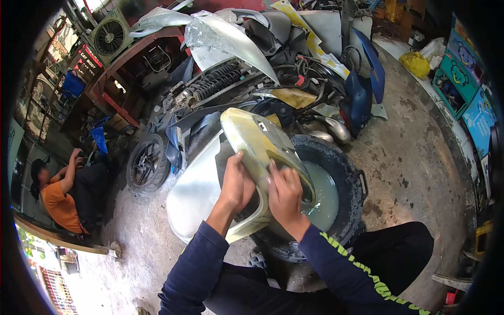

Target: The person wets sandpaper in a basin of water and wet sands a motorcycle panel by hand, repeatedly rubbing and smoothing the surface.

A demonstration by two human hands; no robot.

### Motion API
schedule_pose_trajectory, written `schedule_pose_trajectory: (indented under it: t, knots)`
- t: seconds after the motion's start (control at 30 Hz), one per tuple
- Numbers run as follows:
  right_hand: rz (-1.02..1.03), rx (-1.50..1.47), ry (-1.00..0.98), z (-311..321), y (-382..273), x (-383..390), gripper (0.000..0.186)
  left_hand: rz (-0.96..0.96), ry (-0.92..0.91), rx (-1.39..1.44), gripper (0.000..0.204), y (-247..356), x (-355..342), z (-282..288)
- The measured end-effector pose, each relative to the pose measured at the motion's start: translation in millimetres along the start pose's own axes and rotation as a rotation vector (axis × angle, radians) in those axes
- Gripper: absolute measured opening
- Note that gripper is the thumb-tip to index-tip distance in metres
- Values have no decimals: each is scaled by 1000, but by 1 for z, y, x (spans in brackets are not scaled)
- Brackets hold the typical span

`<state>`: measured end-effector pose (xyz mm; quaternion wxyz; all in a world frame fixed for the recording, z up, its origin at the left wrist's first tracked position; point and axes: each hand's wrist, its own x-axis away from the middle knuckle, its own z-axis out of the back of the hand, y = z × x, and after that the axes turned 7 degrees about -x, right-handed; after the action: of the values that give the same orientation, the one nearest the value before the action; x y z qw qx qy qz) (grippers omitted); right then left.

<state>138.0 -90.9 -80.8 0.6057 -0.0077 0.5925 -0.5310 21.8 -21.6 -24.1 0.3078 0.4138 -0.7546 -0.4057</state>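
Observation:
A motorcycle body panel (pixel 247 129), silvery white with yellowish patches and a cut-out opening, is tilted up in front of me. It partly overhangs a round black tub (pixel 350 205) of cloudy, pale green water (pixel 323 202). My left hand (pixel 236 184) grips the panel by the edge of its opening, thumb up on the outer face. Against the panel's outer face rests my right hand (pixel 286 191), its fingers bent and pressed to the surface. Whether something thin lies under those fingertips is hidden from view.
Beyond the tub lies a pile of motorcycle parts, with a spring shock absorber (pixel 212 81), a silver fairing (pixel 231 42) and blue panels (pixel 360 100). A wheel (pixel 148 164) lies to the left. Farther left sits a person in an orange shirt (pixel 59 202). Painted boxes (pixel 462 73) line the right side.

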Motion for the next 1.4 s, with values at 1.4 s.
schedule_pose_trajectory:
  t: [1.4]
  knots:
    - [168,-52,-20,1,11,3,34,-39,86,-52,61,-5,9,-3]
